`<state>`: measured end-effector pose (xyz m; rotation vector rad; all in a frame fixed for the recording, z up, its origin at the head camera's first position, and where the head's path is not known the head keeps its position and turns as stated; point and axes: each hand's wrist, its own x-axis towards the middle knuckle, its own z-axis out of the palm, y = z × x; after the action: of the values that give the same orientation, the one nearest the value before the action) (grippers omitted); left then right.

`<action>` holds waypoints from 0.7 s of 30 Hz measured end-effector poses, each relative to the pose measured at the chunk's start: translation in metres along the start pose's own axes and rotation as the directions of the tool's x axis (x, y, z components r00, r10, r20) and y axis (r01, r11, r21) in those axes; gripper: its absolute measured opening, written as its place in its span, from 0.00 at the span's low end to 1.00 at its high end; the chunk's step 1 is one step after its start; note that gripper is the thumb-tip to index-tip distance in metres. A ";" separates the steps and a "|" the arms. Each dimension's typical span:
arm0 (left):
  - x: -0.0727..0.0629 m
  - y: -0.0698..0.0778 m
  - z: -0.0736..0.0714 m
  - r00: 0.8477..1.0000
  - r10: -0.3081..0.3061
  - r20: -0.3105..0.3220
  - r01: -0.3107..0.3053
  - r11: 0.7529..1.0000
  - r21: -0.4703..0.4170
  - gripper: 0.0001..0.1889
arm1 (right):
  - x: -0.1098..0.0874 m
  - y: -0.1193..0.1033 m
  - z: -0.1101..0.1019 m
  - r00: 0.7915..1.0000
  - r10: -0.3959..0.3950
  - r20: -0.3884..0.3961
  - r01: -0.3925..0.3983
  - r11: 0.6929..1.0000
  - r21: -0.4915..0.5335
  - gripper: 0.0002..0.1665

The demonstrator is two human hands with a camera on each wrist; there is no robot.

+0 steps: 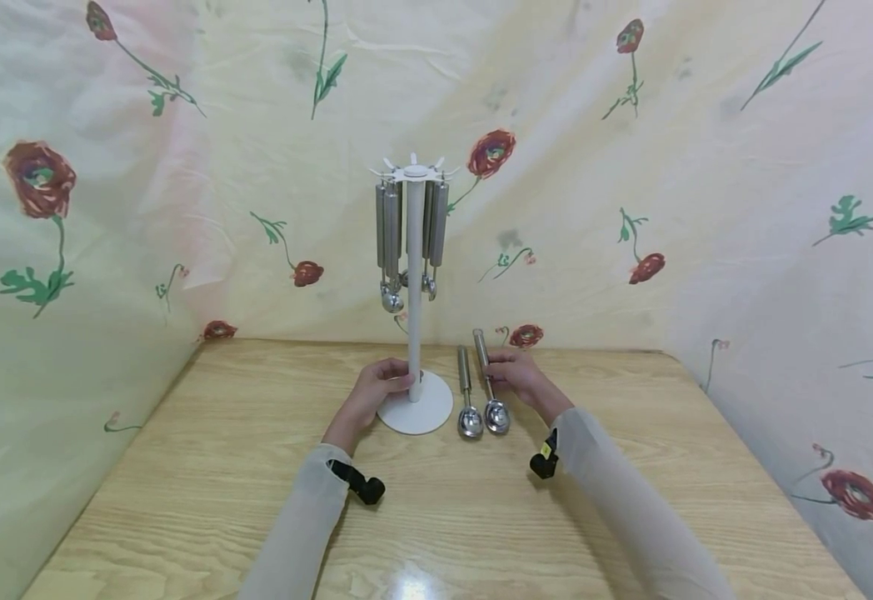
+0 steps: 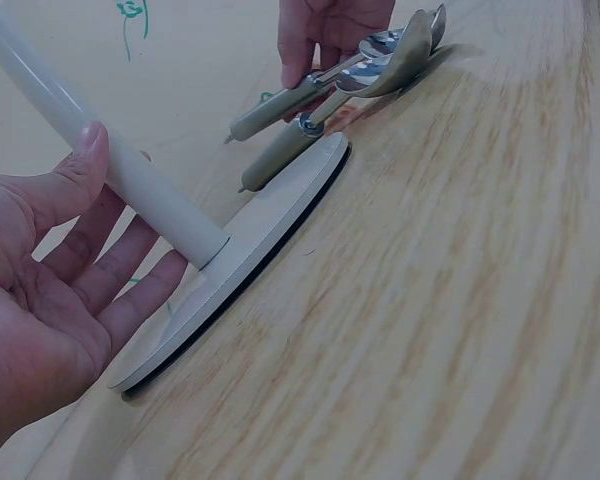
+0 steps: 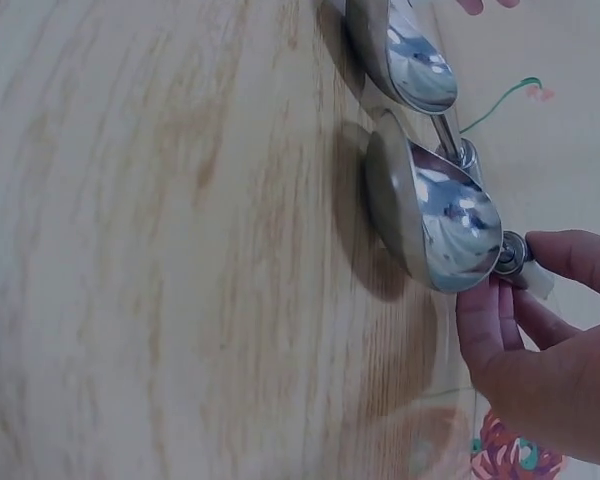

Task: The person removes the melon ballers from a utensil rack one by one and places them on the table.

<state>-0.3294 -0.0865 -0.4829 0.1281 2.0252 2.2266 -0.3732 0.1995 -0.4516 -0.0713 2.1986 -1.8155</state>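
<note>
Our left hand (image 1: pixel 378 388) grips the white stand (image 1: pixel 415 283) just above its round base (image 1: pixel 433 412); our right hand (image 1: pixel 519 373) pinches one spoon (image 3: pixel 452 222) by its handle, the other spoon (image 1: pixel 466 385) lying just left of that hand.

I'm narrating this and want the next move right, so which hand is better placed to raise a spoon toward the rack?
Probably the right hand: it already pinches the nearer spoon by its handle, while the left hand is occupied, gripping the white pole.
</note>
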 end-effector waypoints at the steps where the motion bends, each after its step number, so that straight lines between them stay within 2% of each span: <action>1: 0.000 0.000 0.000 1.000 0.002 0.000 -0.002 1.000 -0.004 0.11 | 0.000 0.000 0.000 1.000 0.005 -0.004 -0.005 1.000 -0.003 0.27; 8: 0.001 -0.002 0.001 1.000 0.019 -0.002 -0.019 1.000 -0.003 0.11 | 0.004 0.005 -0.001 1.000 0.027 -0.012 -0.027 0.999 -0.024 0.26; 13: 0.000 -0.002 0.001 1.000 0.010 -0.005 -0.010 1.000 -0.005 0.11 | 0.006 0.008 0.000 0.999 0.040 -0.007 -0.040 0.998 -0.041 0.27; 21: 0.001 -0.001 0.000 1.000 0.000 0.000 0.000 1.000 0.013 0.12 | 0.004 0.005 0.006 0.997 0.065 -0.046 -0.068 0.996 -0.050 0.26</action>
<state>-0.3304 -0.0861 -0.4842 0.1300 2.0400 2.2135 -0.3747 0.1945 -0.4585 0.0311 2.2505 -1.7409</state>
